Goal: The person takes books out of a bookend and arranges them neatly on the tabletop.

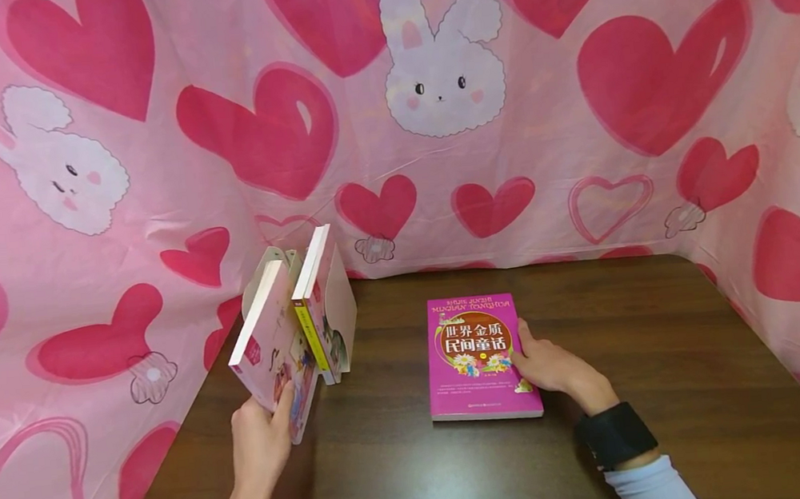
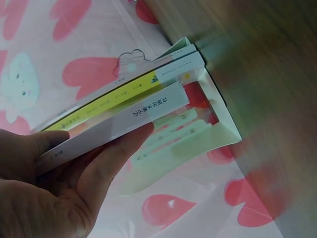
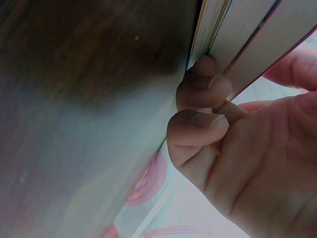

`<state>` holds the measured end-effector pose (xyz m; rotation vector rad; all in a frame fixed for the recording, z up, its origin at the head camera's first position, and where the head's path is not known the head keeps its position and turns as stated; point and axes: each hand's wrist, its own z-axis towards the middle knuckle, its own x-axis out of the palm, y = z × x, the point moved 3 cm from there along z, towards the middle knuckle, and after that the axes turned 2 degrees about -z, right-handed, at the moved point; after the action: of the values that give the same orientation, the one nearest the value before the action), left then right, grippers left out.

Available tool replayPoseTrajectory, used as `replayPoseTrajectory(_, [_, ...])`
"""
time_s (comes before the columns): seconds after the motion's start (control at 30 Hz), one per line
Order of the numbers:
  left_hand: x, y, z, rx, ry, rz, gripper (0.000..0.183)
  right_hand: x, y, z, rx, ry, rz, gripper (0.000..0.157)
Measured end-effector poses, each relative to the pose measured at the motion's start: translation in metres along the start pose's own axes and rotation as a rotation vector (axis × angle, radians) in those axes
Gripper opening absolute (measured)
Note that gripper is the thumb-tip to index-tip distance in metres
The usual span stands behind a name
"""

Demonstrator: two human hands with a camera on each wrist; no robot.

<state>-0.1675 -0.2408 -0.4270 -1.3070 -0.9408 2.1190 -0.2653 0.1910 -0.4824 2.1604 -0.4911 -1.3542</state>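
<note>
My left hand grips a pink picture book by its near edge, thumb on one side and fingers on the other. In the left wrist view, its white spine slants beside a pale green book rack. Two more books stand upright in that rack, one with a yellow spine. A purple-covered book lies flat at mid-table, title up. My right hand holds its right edge. The right wrist view shows curled fingers against layered page edges, seemingly of more than one book.
The dark wooden table carries the books and the rack, with the rack near its left edge. A pink cloth with hearts and rabbits hangs behind the table and along both sides. Black bands circle both wrists.
</note>
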Motion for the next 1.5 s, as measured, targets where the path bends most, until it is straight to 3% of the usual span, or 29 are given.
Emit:
replayPoseTrajectory(0.53, [-0.007,-0.007,-0.014,0.039,-0.060,0.035,0.033,0.000,0.002,0.000,-0.007,0.008,0.005,0.091])
replayPoseTrajectory(0.77, [-0.010,-0.008,-0.022,0.100,-0.099,0.050,0.028,-0.002,0.003,-0.001,-0.006,-0.001,-0.017,0.090])
replayPoseTrajectory(1.03, [-0.013,-0.013,-0.030,0.062,-0.106,0.045,0.028,-0.002,0.004,-0.002,-0.013,0.001,-0.002,0.091])
replayPoseTrajectory(1.5, [-0.020,-0.021,-0.042,0.067,-0.104,0.048,0.028,-0.001,0.004,-0.003,-0.025,-0.005,-0.004,0.089])
